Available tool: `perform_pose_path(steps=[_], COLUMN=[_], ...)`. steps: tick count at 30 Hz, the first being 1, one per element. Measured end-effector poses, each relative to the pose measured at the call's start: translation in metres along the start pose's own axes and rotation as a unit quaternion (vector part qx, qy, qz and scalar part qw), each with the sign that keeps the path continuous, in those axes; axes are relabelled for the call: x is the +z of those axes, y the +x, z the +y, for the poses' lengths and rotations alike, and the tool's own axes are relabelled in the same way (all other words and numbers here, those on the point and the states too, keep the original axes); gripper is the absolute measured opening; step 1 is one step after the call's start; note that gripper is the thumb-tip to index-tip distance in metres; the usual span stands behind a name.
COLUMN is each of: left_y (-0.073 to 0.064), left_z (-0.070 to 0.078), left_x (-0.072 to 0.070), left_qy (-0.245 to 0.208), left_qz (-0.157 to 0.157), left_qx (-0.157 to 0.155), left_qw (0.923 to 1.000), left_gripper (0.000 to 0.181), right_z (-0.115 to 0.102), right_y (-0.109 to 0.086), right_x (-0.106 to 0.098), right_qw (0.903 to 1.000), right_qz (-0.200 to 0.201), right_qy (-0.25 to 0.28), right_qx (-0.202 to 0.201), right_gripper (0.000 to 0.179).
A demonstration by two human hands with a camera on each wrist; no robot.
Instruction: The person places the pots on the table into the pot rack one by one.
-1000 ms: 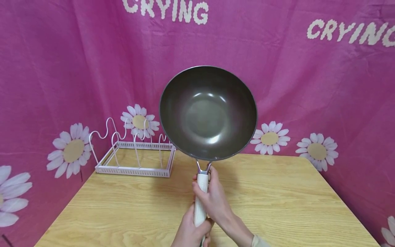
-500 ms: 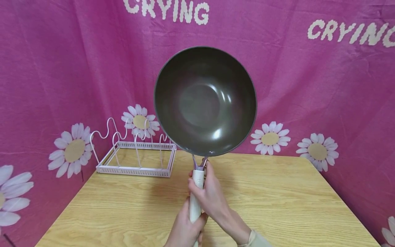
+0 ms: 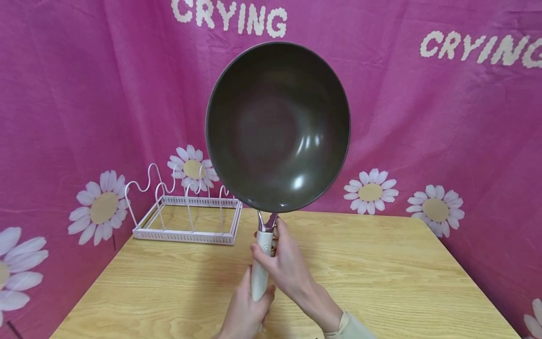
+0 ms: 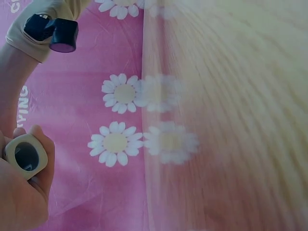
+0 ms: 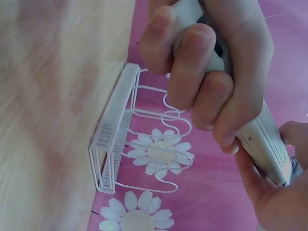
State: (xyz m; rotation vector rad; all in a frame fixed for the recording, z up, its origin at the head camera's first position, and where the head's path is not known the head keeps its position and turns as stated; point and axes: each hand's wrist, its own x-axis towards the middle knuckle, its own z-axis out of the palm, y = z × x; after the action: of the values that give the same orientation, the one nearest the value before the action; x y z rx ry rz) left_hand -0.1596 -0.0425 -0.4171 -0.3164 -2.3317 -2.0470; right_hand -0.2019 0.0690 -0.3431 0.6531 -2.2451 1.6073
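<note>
A deep wok (image 3: 275,127) with a dark, glossy inside is held up above the table, its bowl facing me and its cream handle (image 3: 259,282) pointing down. Around the upper handle, just below the metal fork joining it to the bowl, my right hand (image 3: 288,266) grips with fingers curled behind. Lower down, my left hand (image 3: 245,308) holds the handle near its end. The left wrist view shows the handle's hollow end (image 4: 26,156) inside the left hand (image 4: 24,202). Curled right-hand fingers (image 5: 192,62) wrap the handle (image 5: 264,144) in the right wrist view.
A white wire pan rack (image 3: 184,235) with curved dividers stands at the table's back left. The wooden table (image 3: 381,273) reaches back to a pink curtain (image 3: 381,117) printed with daisies and lettering. A dark wrist camera (image 4: 62,36) sits on the right sleeve.
The wok has risen and shifted slightly left, its bowl tipping more upright towards me. Both hands have moved a little left with the handle, keeping their grip. The rack has stayed put.
</note>
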Motion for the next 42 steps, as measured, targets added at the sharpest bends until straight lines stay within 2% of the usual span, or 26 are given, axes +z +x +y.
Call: perform_pose_path(steps=[6,18,21,25,30,33,37,42], left_y=[-0.001,0.001,0.002,0.003,0.004,0.003,0.001,-0.002], left_z=[-0.002,-0.002,-0.001,0.003,0.008,0.011,0.014,0.017], left_x=[-0.006,-0.016,-0.019,-0.025,-0.032,-0.035,-0.036,-0.039], left_qy=[0.008,0.023,0.031,0.046,0.072,0.062,0.004,-0.039], left_qz=[0.016,0.052,0.056,0.055,0.069,0.077,0.072,0.065], left_qx=[0.003,0.033,0.037,0.033,0.039,0.04,0.018,-0.001], left_qw=[0.9998,0.9979,0.9972,0.9968,0.9942,0.9943,0.9972,0.9971], left_gripper=[0.037,0.034,0.035,0.037,0.04,0.039,0.034,0.031], right_z=[-0.005,-0.012,-0.014,-0.018,-0.023,-0.025,-0.026,-0.026], right_y=[0.003,0.007,0.008,0.01,0.013,0.015,0.018,0.021], right_x=[0.004,0.01,0.011,0.011,0.011,0.01,0.011,0.013], right_qw=[0.9998,0.9985,0.9981,0.9959,0.99,0.9869,0.9804,0.9729], right_qz=[-0.017,-0.032,-0.035,-0.047,-0.071,-0.085,-0.106,-0.129], right_qy=[0.006,0.045,0.05,0.072,0.12,0.136,0.165,0.191], right_qx=[0.003,0.001,-0.01,-0.026,-0.024,-0.019,-0.019,-0.023], right_gripper=[0.037,0.045,0.047,0.047,0.05,0.053,0.057,0.062])
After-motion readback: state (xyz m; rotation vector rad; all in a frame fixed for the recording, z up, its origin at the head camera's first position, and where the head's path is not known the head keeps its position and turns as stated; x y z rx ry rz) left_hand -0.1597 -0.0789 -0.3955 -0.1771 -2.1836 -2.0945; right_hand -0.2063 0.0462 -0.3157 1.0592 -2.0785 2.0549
